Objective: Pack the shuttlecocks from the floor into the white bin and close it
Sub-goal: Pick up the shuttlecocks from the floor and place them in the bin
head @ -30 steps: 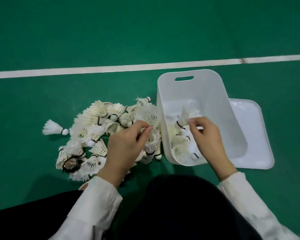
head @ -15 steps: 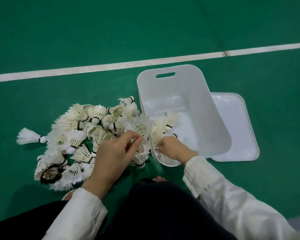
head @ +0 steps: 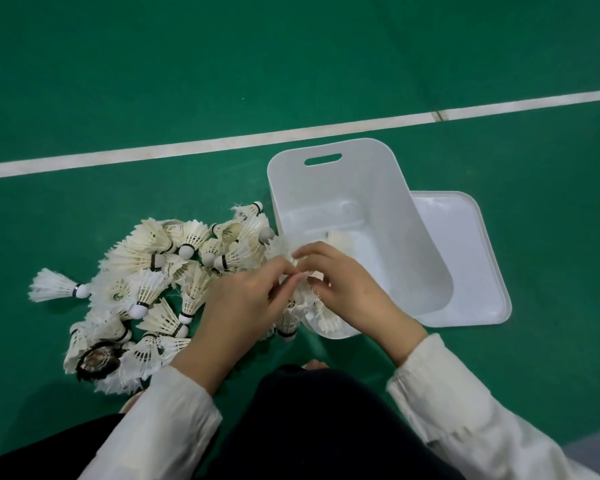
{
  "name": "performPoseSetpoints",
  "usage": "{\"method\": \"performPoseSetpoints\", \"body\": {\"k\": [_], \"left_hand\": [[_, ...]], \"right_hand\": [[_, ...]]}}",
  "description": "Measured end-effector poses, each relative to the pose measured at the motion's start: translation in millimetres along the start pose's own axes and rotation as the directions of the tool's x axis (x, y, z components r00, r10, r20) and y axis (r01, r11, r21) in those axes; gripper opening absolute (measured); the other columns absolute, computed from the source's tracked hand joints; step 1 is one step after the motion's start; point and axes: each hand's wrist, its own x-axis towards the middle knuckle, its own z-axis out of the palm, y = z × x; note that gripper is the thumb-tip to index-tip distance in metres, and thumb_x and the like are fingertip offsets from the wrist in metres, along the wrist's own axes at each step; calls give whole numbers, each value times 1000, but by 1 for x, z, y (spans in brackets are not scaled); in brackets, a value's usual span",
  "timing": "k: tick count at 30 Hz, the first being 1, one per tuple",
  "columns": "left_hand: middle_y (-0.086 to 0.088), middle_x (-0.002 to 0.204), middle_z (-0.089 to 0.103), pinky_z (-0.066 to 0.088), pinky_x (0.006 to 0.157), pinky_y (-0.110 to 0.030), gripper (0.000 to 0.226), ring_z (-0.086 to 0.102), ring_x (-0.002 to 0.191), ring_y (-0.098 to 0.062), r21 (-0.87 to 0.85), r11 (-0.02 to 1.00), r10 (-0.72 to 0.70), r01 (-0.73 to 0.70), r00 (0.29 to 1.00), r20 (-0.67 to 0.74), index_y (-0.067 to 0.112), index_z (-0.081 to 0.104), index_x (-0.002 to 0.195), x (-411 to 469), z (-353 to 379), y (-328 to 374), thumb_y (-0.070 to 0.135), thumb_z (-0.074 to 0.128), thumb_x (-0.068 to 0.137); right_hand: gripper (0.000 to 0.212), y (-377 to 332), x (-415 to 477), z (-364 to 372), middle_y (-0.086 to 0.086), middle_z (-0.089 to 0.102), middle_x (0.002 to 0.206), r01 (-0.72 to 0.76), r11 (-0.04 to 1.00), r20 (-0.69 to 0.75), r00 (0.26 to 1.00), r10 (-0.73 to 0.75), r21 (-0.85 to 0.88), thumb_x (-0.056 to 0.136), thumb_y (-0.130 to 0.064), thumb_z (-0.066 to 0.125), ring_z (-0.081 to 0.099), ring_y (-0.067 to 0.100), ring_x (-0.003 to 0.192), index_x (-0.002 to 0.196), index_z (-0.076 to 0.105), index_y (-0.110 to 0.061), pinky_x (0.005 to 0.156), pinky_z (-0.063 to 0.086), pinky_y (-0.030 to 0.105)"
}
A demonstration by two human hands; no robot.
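A heap of white feather shuttlecocks lies on the green floor left of the white bin, which stands open with a few shuttlecocks on its bottom near its front wall. My left hand and my right hand meet at the bin's left front rim, fingers pinched on the feathers of shuttlecocks bunched there. One shuttlecock lies apart at the far left. The bin's white lid lies flat on the floor to the right, partly under the bin.
A white court line crosses the green floor behind the bin. My dark trousers and white sleeves fill the bottom of the view. A dark, worn shuttlecock sits at the heap's near left corner.
My right hand has come out of the bin and moved left to the rim, meeting my left hand. The left hand shifted slightly right onto the same bunch of shuttlecocks.
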Motion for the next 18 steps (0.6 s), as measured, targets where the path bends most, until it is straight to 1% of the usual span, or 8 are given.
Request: {"method": "performPoseSetpoints", "body": {"k": [3, 5, 6, 8, 11, 13, 16, 18], "left_hand": [[13, 49, 46, 38, 35, -13, 61, 43, 38, 2, -142, 979, -142, 147, 989, 40, 23, 57, 112, -1, -11, -4, 65, 20, 89], [7, 66, 57, 43, 47, -13, 66, 54, 54, -4, -249, 941, -226, 228, 974, 36, 29, 46, 122, -5, -20, -8, 71, 13, 85], [11, 77, 57, 40, 54, -10, 63, 55, 66, -2, -282, 931, -237, 233, 971, 22, 30, 45, 121, -5, -24, -9, 71, 15, 84], [21, 94, 50, 35, 65, -3, 52, 51, 84, 5, -274, 934, -225, 228, 973, 45, 31, 49, 111, -4, -27, -10, 70, 29, 83], [14, 91, 46, 34, 71, -6, 23, 46, 81, -1, -154, 977, -137, 147, 988, 74, 22, 54, 94, -1, -16, -12, 43, 56, 86], [12, 88, 47, 36, 69, -13, 20, 45, 77, -5, -91, 991, -90, 96, 994, 70, 17, 57, 89, 2, -8, -12, 36, 54, 87], [8, 88, 50, 43, 63, -22, 28, 47, 76, -8, -53, 997, -48, 51, 997, 65, 14, 57, 88, 5, -2, -11, 40, 47, 87], [8, 89, 52, 46, 61, -27, 30, 47, 76, -6, -55, 998, -41, 45, 997, 62, 14, 58, 89, 6, -1, -12, 42, 46, 86]], "right_hand": [[10, 17, 7, -10, 3, 62, 101, -97, 995, -167, 981, 96, 1, 86, -10, 60, 58, 15, 91, 93, 66, -7, 78, 46, 27], [15, 37, 9, -19, 6, 62, 101, -285, 959, -318, 910, 267, -9, 88, -13, 57, 59, 20, 90, 99, 64, -6, 78, 44, 29], [17, 49, 9, -22, 8, 62, 103, -372, 927, -347, 876, 336, -42, 89, -13, 55, 59, 23, 91, 102, 64, -5, 77, 41, 29], [19, 70, 8, -17, 12, 62, 100, -477, 866, -295, 857, 421, -148, 90, -11, 50, 58, 29, 91, 100, 64, -4, 72, 37, 28], [20, 86, 8, -1, 14, 63, 94, -486, 850, -204, 870, 448, -203, 91, -11, 46, 58, 32, 89, 95, 64, -3, 67, 35, 28], [22, 89, 9, 5, 14, 63, 96, -487, 853, -183, 871, 456, -188, 90, -10, 45, 58, 32, 91, 97, 64, -3, 69, 38, 30], [25, 87, 10, 6, 9, 64, 106, -494, 847, -138, 869, 475, -198, 90, -11, 46, 59, 26, 96, 108, 63, -9, 75, 40, 29], [25, 74, 8, -3, 1, 63, 109, -466, 869, -163, 882, 442, -165, 92, -15, 47, 58, 15, 87, 111, 62, -17, 77, 43, 27]]}}
